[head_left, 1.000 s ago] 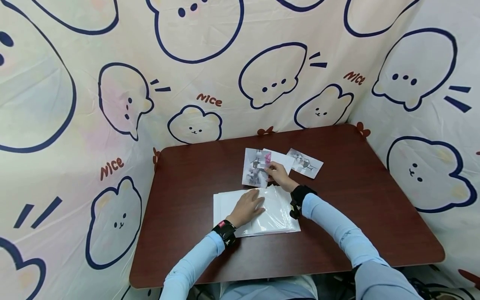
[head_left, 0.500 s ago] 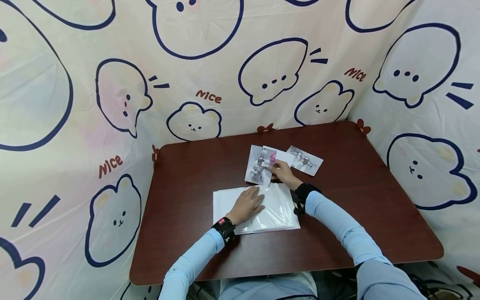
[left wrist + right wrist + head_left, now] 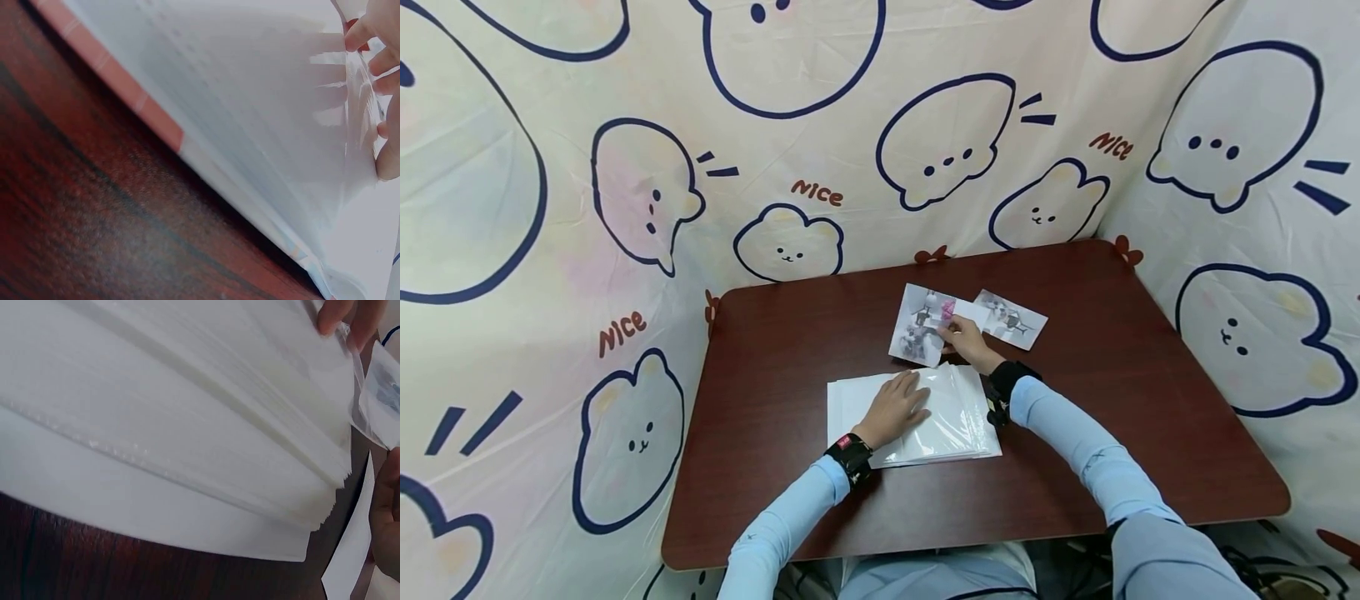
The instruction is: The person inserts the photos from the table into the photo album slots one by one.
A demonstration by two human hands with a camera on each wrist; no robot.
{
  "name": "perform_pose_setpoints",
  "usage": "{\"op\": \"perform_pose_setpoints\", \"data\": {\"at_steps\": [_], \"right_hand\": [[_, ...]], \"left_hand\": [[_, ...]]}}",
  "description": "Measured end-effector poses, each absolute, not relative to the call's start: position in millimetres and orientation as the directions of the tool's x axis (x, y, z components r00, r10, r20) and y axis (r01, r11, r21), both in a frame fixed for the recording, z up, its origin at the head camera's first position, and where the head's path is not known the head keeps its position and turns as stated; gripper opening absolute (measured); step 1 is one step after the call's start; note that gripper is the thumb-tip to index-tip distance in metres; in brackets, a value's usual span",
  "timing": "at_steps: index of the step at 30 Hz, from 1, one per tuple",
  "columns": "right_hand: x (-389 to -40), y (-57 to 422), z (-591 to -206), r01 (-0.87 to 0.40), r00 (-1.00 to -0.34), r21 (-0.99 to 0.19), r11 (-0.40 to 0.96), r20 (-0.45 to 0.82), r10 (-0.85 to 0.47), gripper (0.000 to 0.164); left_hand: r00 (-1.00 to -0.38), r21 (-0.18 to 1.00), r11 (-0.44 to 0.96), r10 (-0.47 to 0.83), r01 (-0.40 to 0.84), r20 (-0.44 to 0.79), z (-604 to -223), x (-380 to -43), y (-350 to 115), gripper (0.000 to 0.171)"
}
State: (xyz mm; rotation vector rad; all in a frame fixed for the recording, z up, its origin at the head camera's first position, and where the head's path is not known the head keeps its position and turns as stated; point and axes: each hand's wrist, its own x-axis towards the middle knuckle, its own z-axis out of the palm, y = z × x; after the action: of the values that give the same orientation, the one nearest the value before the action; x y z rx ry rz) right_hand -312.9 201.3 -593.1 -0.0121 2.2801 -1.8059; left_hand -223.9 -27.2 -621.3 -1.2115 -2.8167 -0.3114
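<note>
My left hand (image 3: 895, 411) rests with spread fingers on a stack of clear plastic sleeves and white sheets (image 3: 958, 421). In the left wrist view its fingertips (image 3: 359, 34) touch the glossy, wrinkled plastic. Beyond the stack's far edge, my right hand (image 3: 972, 343) pinches a printed photo (image 3: 916, 323) by its right side. The print is grey with a pink patch and tilts slightly. In the right wrist view only part of the right hand (image 3: 384, 515) shows, near a corner of the print (image 3: 382, 394). The right fingertips are partly hidden there.
A second grey print (image 3: 1015, 321) lies on the brown table (image 3: 760, 467), right of the held one. Between them a white sheet (image 3: 973, 313) shows, partly covered. A patterned cloth (image 3: 805, 150) hangs behind the table.
My right hand has shifted the photo slightly right and away from me, and the print has turned a little clockwise, covering more of the white sheet. My left hand stays on the stack.
</note>
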Motion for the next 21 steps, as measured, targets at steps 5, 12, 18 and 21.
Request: {"op": "perform_pose_setpoints", "data": {"at_steps": [5, 12, 18, 21], "right_hand": [[-310, 207, -594, 0.115, -0.966, -0.943, 0.313, -0.180, -0.187, 0.016], [-313, 216, -597, 0.072, -0.960, -0.903, 0.423, -0.177, -0.216, 0.015], [-318, 219, -591, -0.060, -0.934, -0.854, 0.516, -0.134, -0.331, 0.013], [-322, 221, -587, -0.099, -0.917, -0.844, 0.527, -0.128, -0.379, 0.016]], "left_hand": [[-0.673, 0.148, 0.657, 0.720, 0.740, 0.168, -623, -225, -27, 0.043], [-0.676, 0.164, 0.657, 0.725, 0.736, 0.132, -620, -225, -28, 0.045], [-0.689, 0.199, 0.664, 0.717, 0.721, 0.103, -615, -223, -29, 0.046], [-0.693, 0.205, 0.667, 0.714, 0.717, 0.098, -617, -223, -29, 0.047]]}}
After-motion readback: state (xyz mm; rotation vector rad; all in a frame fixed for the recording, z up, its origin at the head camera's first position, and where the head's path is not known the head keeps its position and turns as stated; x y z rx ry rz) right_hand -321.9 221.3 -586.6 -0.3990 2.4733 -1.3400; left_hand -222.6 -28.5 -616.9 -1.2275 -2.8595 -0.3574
